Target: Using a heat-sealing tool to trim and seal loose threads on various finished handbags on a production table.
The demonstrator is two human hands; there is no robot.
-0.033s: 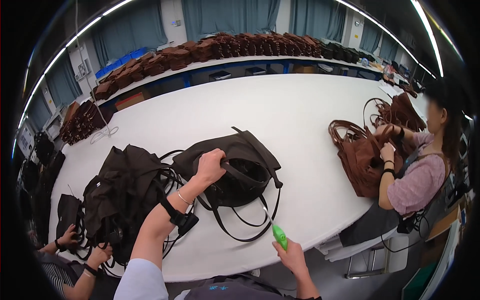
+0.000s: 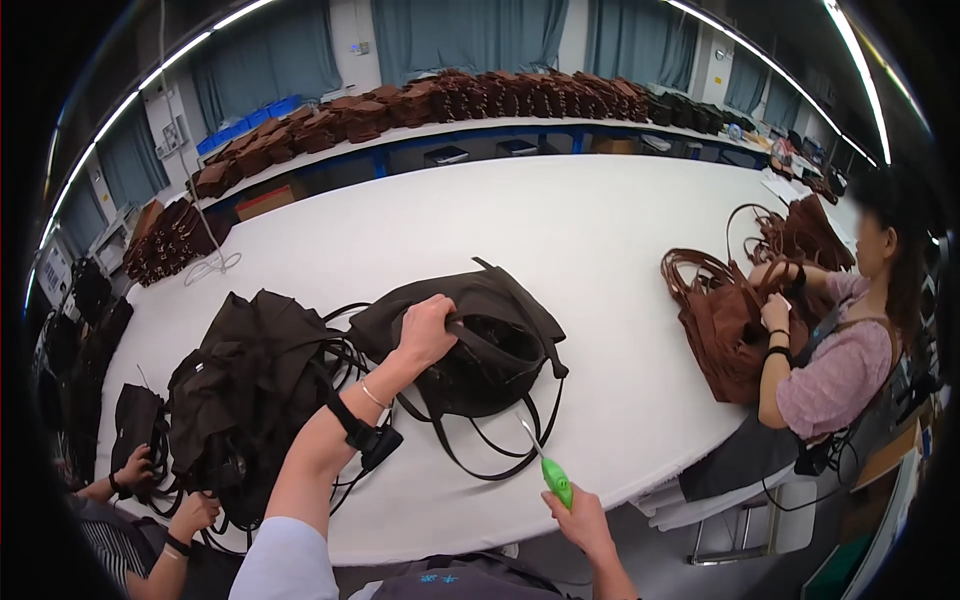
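Slightly shifted: green-handled pointed tool [image 2: 556,483], tip leftward | left hand [image 2: 428,328] clamped on dark handbag [image 2: 482,378], right hand [image 2: 580,516] around tool, apart | bag below left hand, beyond right | hold unchanged

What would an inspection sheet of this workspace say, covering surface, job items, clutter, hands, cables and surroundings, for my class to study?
Surface: white table, pale and broad, with a curved near edge in this fisheye view.
Job's things: dark bag, its opening visible; green-handled tool with a thin metal tip.
Clutter: heap of dark bags at left; brown bags at right.
Hands: left hand grips the dark bag's rim; right hand holds the tool.
Cables: white cord looped on the table's far left.
Surroundings: co-workers at right and lower left; brown stacks along the rear bench; teal curtains.
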